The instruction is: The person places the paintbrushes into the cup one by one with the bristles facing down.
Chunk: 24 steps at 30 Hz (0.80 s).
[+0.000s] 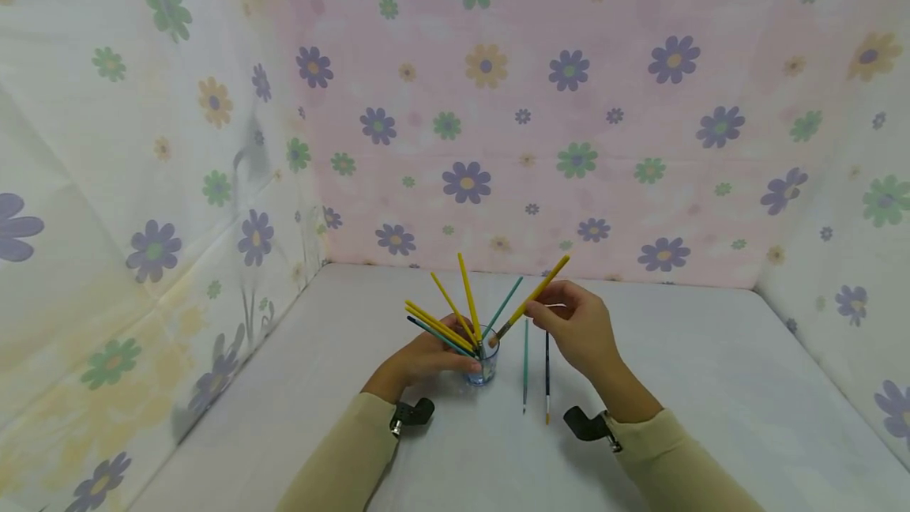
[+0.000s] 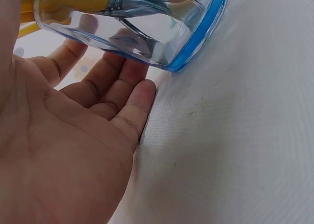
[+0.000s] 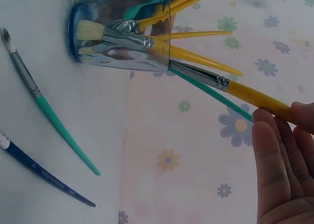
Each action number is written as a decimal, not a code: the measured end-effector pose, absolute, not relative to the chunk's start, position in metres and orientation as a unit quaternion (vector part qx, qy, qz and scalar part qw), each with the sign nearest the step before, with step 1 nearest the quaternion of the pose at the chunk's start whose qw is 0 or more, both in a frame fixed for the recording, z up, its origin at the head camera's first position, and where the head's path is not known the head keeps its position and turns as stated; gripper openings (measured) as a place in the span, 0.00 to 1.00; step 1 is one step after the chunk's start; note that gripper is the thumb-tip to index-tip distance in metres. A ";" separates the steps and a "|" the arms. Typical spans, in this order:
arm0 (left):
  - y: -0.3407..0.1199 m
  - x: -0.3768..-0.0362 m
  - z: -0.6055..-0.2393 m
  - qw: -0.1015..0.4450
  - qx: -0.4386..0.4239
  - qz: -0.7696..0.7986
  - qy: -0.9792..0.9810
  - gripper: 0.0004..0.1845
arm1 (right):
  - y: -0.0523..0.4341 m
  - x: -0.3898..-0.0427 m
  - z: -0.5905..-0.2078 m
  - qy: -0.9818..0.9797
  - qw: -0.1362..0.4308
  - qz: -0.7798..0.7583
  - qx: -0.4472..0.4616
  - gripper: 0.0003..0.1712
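Observation:
My left hand (image 1: 423,357) holds a clear drinking glass (image 1: 484,374) with a blue base, thumb in front and fingers behind. Several paintbrushes (image 1: 465,291) lean in it, bristles down, with yellow, teal and dark blue handles. The left wrist view has the glass base (image 2: 198,35) close against the white cloth, fingers (image 2: 130,77) alongside. To the right, my right hand (image 1: 584,332) pinches a yellow paintbrush (image 3: 255,97) by its handle, tilted over the glass. Its metal ferrule (image 3: 198,73) is right at the rim in the right wrist view.
On the white table (image 1: 675,385), right of the glass, lie a teal paintbrush (image 1: 525,370) and a dark blue paintbrush (image 1: 547,378), side by side. Flower-patterned curtains (image 1: 526,117) enclose the table at the back and sides.

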<state>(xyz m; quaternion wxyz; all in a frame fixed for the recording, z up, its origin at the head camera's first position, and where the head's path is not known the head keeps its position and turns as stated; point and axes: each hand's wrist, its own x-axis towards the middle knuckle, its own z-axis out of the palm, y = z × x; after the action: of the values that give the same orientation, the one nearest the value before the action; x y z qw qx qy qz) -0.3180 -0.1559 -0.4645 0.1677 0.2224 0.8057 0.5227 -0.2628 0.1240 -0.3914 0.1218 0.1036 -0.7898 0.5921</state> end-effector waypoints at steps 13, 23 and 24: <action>-0.154 -0.318 -0.465 0.172 0.233 0.520 0.803 0.33 | 0.109 -0.261 -0.404 -0.822 0.094 0.554 0.088 0.12; -0.154 -0.318 -0.464 0.168 0.218 0.516 0.811 0.33 | 0.102 -0.264 -0.413 -0.829 0.072 0.550 0.076 0.11; -0.154 -0.318 -0.463 0.169 0.219 0.518 0.809 0.33 | 0.101 -0.264 -0.414 -0.827 0.069 0.553 0.074 0.11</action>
<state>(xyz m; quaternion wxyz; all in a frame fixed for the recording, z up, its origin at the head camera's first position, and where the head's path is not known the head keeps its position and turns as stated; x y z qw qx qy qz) -0.3177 -0.1542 -0.4635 0.1687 0.2195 0.8093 0.5180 -0.2642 0.1010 -0.4138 0.0685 0.0741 -0.8271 0.5529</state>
